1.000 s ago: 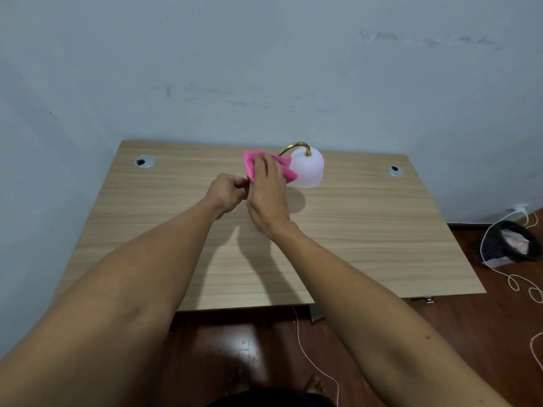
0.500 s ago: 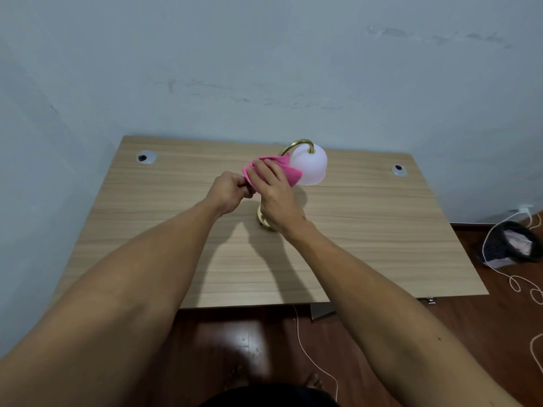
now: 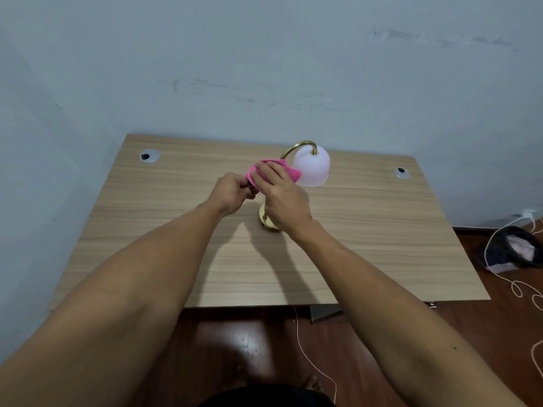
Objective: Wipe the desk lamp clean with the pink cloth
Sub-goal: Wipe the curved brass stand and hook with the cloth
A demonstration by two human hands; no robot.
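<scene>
Nearest the camera, both forearms extend over the front edge of the wooden desk toward its centre. The left hand is curled closed, its fingertips pinching the near corner of the pink cloth; whether it also grips the lamp stem behind the cloth cannot be determined. The right hand is partly open, fingers extended and pressed flat over the cloth, which is wrapped against the upper stem of the desk lamp. The lamp stands near the middle of the desk, its round brass base showing just below the right wrist. Beyond the hands, the brass gooseneck arches over to the white bell-shaped shade, which touches the far edge of the cloth. The cloth appears soft and pliable and should conform to the thin stem. The lamp is judged light and top-heavy, the shade likely fragile and smooth; the stem is the appropriate place to brace it. Excess sideways pressure could tip it.
</scene>
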